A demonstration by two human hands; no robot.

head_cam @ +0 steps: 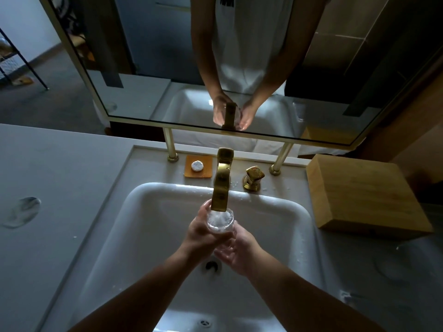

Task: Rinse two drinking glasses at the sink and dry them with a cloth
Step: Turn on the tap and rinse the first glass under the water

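Now both hands grip one glass [220, 220] under the gold tap [221, 185], over the sink [275, 226]: left hand [203, 233] wrapped round its side, right hand [236, 252] cupping its base.

Basin [275, 226]: white, centre frame. Faucet [221, 185] and handle [253, 178]: gold. Soap dish [206, 167]: orange; soap [197, 166]: white. Box [364, 195], right: light wood grain. Countertop [60, 176]: pale grey. Glass [220, 220]: clear.

You've got a clear, wet glass [220, 220], brushed gold metal faucet [221, 180], glossy white sink [275, 226], matt pale countertop [60, 178], wood-grain box [359, 190], shiny mirror [143, 68].
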